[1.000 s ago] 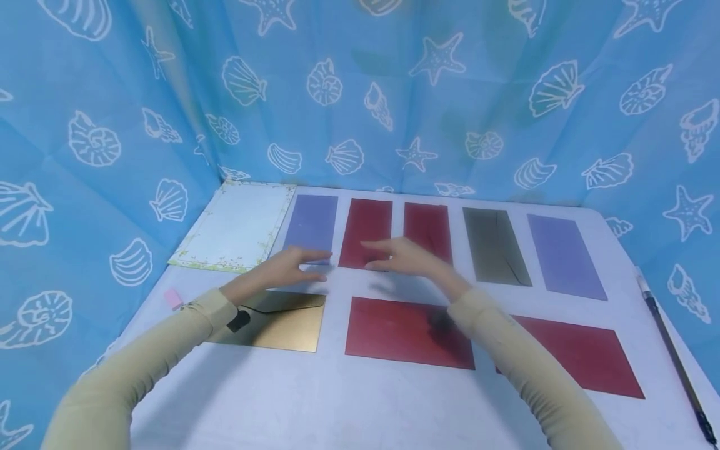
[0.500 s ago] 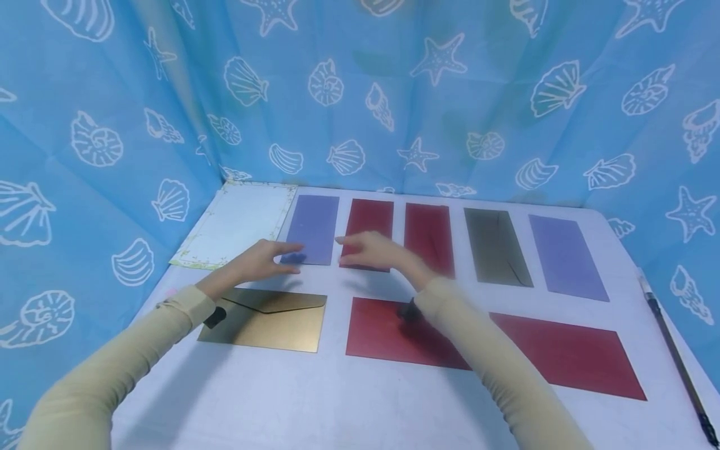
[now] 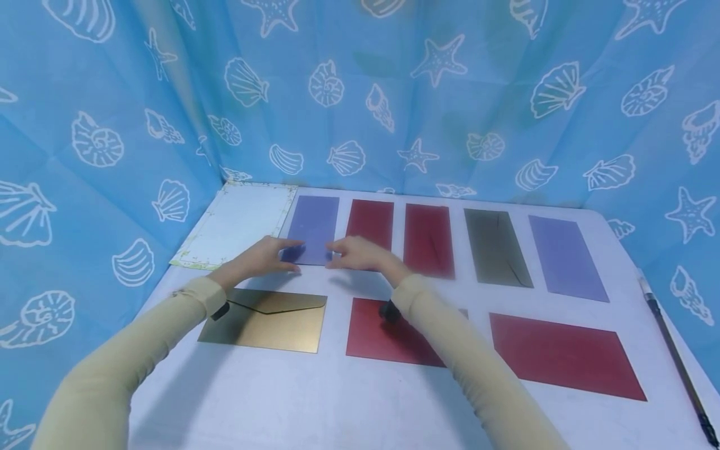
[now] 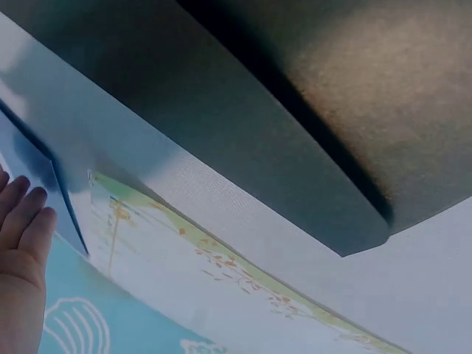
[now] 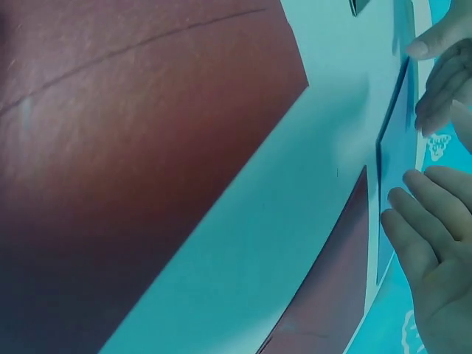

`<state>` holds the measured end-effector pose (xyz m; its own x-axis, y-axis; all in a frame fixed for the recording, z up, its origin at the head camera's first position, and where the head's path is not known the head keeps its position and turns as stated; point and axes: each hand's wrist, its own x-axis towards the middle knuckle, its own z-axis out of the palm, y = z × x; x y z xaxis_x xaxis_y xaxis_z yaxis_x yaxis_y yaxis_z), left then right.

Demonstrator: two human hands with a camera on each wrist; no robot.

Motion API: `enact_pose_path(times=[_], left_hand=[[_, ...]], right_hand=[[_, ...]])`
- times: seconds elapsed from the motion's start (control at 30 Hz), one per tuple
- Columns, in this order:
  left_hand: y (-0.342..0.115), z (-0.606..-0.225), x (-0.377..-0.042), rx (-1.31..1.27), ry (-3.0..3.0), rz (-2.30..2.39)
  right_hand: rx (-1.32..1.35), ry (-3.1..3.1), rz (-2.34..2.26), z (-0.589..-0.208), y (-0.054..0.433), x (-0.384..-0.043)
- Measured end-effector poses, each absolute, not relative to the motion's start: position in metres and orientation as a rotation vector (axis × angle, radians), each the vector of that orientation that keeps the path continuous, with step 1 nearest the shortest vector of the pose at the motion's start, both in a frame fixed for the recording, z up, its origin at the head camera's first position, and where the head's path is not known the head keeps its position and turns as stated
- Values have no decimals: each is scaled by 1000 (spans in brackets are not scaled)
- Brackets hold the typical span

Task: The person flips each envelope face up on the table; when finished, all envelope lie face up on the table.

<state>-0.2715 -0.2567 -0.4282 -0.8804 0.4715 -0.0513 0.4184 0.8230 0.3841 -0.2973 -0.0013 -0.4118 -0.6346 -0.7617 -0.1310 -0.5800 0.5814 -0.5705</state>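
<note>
A purple envelope (image 3: 315, 222) lies upright in the back row, beside the sheet with a leafy border (image 3: 236, 219). At its left edge is my left hand (image 3: 261, 257), fingers and thumb spread apart over the envelope's near corner. My right hand (image 3: 360, 254) comes in from the opposite side, its fingertips right at the envelope's right edge. The right wrist view shows both hands facing each other across the purple envelope (image 5: 398, 140), the right fingers (image 5: 413, 236) extended. In the left wrist view the left fingers (image 4: 33, 221) are straight beside the envelope (image 4: 65, 210).
Along the back row lie two red envelopes (image 3: 429, 237), a dark gold one (image 3: 495, 244) and another purple one (image 3: 568, 256). A gold envelope (image 3: 287, 328) and two more red ones (image 3: 568, 350) make the front row. A brush pen (image 3: 675, 356) lies at right.
Both hands have moved left, from over the red envelope to the left purple one. The right hand has closed the distance to its right edge. The envelopes stay in place.
</note>
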Motion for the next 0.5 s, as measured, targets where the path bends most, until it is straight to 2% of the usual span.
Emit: enact_pose_path(times=[0.5], left_hand=[[-250,-434,-277,704,2930,496]], right_hand=[[-1064,2382,-609,-418,-10,-297]])
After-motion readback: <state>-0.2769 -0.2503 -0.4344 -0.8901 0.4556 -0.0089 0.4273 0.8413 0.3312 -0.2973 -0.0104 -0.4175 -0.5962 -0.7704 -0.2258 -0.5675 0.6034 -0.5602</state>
